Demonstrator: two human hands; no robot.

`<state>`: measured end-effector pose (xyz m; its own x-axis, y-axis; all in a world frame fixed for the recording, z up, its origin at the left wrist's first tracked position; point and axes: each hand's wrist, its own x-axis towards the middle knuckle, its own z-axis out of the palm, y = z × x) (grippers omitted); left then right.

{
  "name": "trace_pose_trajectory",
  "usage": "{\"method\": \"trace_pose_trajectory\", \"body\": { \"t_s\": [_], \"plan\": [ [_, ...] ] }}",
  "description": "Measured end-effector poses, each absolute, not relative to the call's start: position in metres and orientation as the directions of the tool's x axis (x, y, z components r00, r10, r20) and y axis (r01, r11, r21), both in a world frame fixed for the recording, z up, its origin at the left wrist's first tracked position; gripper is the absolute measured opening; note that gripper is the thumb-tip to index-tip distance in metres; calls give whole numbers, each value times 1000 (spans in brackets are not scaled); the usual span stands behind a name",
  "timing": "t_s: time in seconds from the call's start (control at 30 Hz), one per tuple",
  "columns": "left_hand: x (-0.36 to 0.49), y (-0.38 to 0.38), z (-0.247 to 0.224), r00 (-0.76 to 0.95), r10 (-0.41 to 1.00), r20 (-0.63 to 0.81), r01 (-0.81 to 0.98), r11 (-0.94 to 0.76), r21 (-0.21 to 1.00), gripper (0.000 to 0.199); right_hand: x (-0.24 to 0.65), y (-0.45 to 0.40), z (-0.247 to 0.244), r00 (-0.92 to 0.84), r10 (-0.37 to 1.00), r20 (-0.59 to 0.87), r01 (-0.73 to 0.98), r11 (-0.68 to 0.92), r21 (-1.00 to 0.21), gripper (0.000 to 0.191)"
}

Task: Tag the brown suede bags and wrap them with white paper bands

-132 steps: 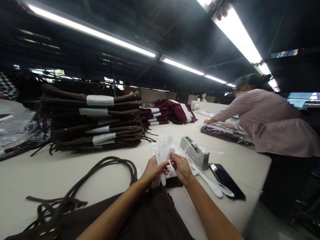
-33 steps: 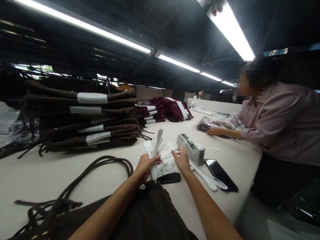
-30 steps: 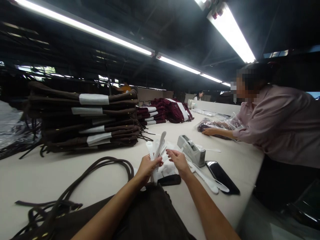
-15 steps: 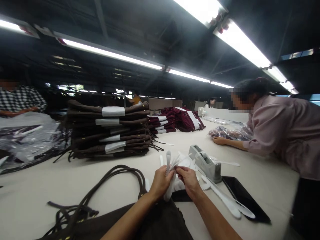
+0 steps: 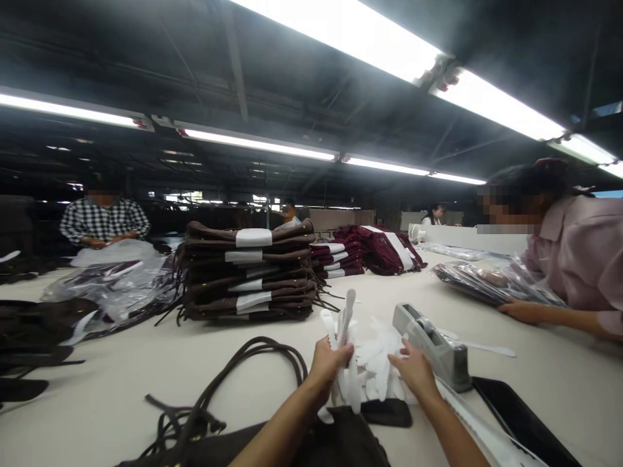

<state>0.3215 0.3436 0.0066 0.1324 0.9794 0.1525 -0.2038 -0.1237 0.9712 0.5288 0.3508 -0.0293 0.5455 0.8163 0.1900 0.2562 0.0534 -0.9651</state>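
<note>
My left hand (image 5: 331, 363) is closed round a bunch of white plastic strips (image 5: 346, 318) with rounded ends, some pointing up and others hanging below. To its right, my right hand (image 5: 413, 366) has its fingers apart above the edge of a pile of white strips (image 5: 377, 357). No strip shows between those fingers. A dark brown bag (image 5: 341, 441) with long straps (image 5: 243, 347) lies under my forearms. Beyond my right hand stands a grey tape dispenser (image 5: 433, 344).
A stack of brown bags (image 5: 248, 275) stands at centre left, maroon bags (image 5: 389, 250) behind. A black phone-like slab (image 5: 520, 415) lies right. Plastic-wrapped goods (image 5: 121, 279) sit left. A person (image 5: 579, 253) leans over another wrapped item (image 5: 491, 282) at right.
My hands have moved apart; the right one has opened and sits over the pile's edge. The view has shifted left. The person at right has lifted the near edge of the wrapped item.
</note>
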Motion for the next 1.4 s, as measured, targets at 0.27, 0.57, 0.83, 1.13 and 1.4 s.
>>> {"method": "trace_pose_trajectory", "body": {
  "t_s": [0.27,0.57,0.83,1.13,1.4],
  "plan": [
    [332,339,4,189,959,209,-217,-167,962,16,475,328,-10,26,982,185,-99,186,-977,52],
    [333,340,1,204,971,128,-283,-66,957,30,468,320,-5,178,977,119,-320,172,-932,40],
    [330,339,3,210,977,41,-352,37,935,32,479,331,-14,342,938,59,-318,174,-932,44],
    [332,337,5,268,963,36,-346,61,936,27,495,336,-13,431,886,169,-108,236,-966,48],
    [335,337,0,298,954,38,-304,58,951,34,474,321,0,157,974,163,-405,214,-889,38]
  ]
}}
